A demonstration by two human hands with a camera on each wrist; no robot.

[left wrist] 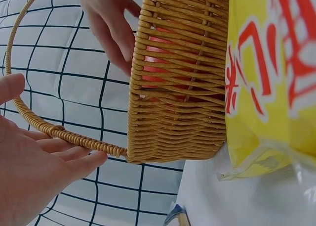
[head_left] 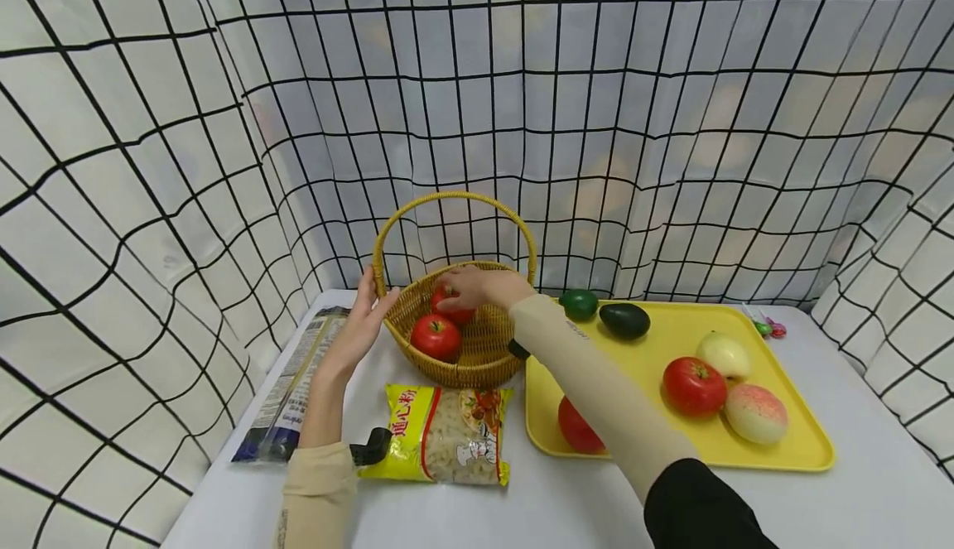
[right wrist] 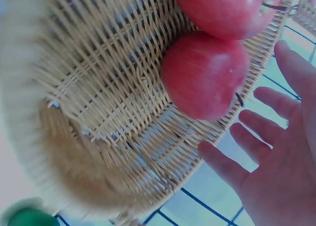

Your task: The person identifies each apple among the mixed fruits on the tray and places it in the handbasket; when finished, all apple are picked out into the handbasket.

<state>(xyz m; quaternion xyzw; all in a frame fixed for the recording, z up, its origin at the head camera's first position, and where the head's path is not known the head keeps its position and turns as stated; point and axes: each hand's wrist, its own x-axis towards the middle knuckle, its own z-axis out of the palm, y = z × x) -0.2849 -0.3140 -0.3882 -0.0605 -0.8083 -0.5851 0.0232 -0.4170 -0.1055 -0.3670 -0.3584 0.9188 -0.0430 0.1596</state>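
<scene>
A wicker basket (head_left: 465,371) (left wrist: 177,132) (right wrist: 98,87) holds two red apples, one in front (head_left: 436,337) and one behind (head_left: 452,305). My left hand (head_left: 359,329) (left wrist: 44,161) is at the basket's left side, its fingers extended against the arched handle (left wrist: 74,138) and its thumb apart from them. Over the basket, my right hand (head_left: 477,286) (left wrist: 111,30) (right wrist: 276,147) partly covers the rear apple in the head view. The right wrist view has its fingers spread beside an apple (right wrist: 205,75), with nothing gripped; another apple (right wrist: 227,11) touches that one.
A yellow tray (head_left: 641,367) on the right carries avocados (head_left: 624,320), red produce (head_left: 694,387), an onion (head_left: 725,355) and a peach (head_left: 756,413). A pasta bag (head_left: 455,437) lies before the basket, another package (head_left: 298,375) at left. Black netting (head_left: 522,129) surrounds the table.
</scene>
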